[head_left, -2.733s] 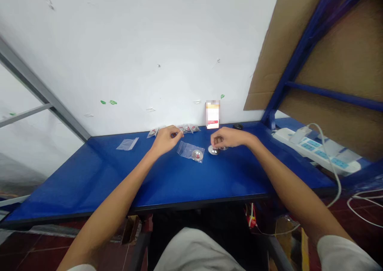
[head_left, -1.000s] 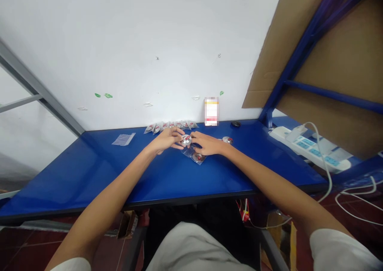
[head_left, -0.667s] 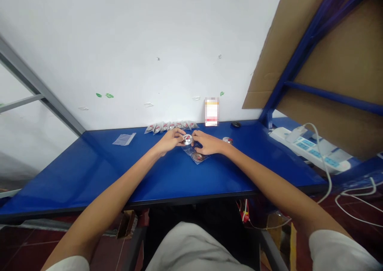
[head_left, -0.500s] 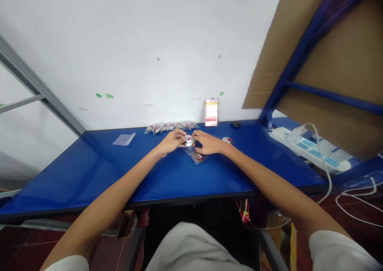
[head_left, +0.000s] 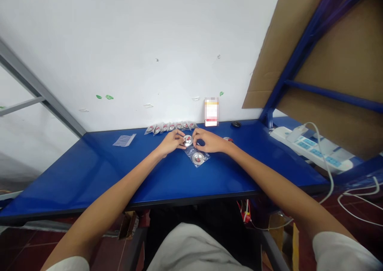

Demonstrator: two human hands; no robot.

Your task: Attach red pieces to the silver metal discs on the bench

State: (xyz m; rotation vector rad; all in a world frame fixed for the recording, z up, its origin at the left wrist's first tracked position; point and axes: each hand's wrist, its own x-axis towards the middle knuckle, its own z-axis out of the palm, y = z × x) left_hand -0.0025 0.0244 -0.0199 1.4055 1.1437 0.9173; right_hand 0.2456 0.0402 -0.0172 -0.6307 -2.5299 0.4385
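Gripping a metal disc with a red mark at its edge, the left hand holds it just behind a second disc, which lies with a clear bag on the blue surface. The right hand curls narrow at the first disc's other side (whether its fingertips pinch anything, I cannot tell). Farther back, filled packets line the wall; a flat bag lies well to the left.

We're seeing mostly gloss
We're viewing a shiny metal disc, crinkled clear plastic bag and smooth, glossy tabletop.
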